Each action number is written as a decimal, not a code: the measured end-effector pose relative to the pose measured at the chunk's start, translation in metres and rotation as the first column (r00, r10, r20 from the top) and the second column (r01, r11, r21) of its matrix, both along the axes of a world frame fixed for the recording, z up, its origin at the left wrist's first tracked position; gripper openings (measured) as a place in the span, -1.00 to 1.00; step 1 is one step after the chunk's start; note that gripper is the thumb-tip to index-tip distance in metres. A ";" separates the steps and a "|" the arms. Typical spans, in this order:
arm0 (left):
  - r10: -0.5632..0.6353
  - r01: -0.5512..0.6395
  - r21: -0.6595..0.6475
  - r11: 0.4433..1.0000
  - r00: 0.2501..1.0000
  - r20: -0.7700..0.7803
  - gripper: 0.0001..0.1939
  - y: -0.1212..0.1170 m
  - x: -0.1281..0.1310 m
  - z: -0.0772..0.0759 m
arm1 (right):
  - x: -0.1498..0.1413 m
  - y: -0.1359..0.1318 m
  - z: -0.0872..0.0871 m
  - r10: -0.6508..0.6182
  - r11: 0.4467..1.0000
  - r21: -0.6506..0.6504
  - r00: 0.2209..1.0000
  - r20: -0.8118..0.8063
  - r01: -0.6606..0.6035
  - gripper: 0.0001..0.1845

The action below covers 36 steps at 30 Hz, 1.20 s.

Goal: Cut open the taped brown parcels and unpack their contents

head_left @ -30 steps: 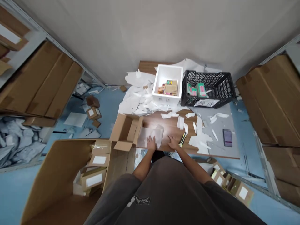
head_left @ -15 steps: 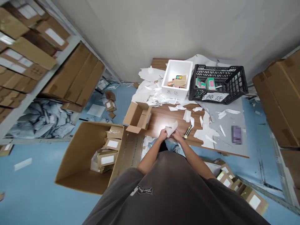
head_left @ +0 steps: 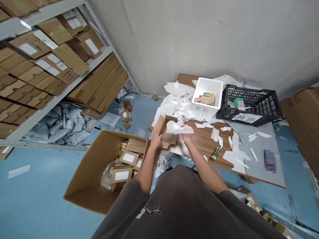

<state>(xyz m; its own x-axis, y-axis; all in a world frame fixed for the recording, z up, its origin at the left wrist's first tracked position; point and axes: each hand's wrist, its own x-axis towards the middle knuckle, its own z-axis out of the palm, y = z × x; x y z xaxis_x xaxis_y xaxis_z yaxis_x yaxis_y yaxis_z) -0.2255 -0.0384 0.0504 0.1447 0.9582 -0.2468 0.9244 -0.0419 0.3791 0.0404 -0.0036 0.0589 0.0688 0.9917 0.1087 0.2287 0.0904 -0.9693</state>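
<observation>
Paper point(head_left: 176, 128) has moved from the front edge of the table point(head_left: 200, 142) to over the open carton point(head_left: 159, 125), clasped in the right hand point(head_left: 187, 138), while the left hand point(head_left: 156, 140) touches the carton's rim, its closure unclear, with bare wood towards the cutter point(head_left: 215, 153)

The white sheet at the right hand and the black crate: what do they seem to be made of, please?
The white sheet looks like thin, matte paper, judging by its curled, creased edges, though foam wrap is possible. The black crate seems to be rigid moulded plastic, rather dull, going by its regular open lattice.
</observation>
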 end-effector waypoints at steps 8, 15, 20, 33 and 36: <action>-0.014 0.012 0.042 0.999 0.998 0.058 -0.43 -0.039 -0.021 -0.052 | -0.117 0.016 -0.043 0.542 0.834 -0.461 0.599 0.589 -0.302 -0.49; 0.015 -0.014 -0.018 1.000 0.997 0.081 -0.65 -0.028 -0.033 -0.046 | -0.083 -0.035 -0.049 0.335 0.936 -0.320 0.642 0.689 -0.146 -0.33; -0.070 0.057 0.102 0.993 0.988 0.138 -0.83 -0.030 -0.011 -0.032 | -0.044 -0.085 -0.045 0.270 0.928 -0.373 0.722 0.637 -0.018 -0.28; -0.418 0.313 0.362 0.878 0.870 0.261 -0.77 -0.074 0.199 0.036 | 0.151 -0.204 0.015 -0.206 0.935 -0.104 0.757 0.620 0.339 -0.79; -0.537 0.425 0.377 0.823 0.799 0.271 -0.77 -0.098 0.289 0.039 | 0.225 -0.257 0.017 -0.339 0.876 -0.065 0.705 0.622 0.479 -0.89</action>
<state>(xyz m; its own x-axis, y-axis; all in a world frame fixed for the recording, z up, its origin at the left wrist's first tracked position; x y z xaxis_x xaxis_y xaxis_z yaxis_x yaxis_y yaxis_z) 0.0634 -0.1364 0.0899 0.6275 0.7570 0.1822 0.5599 -0.6012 0.5701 0.2651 -0.2603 0.0761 0.4665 0.8822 0.0632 0.7114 -0.3318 -0.6196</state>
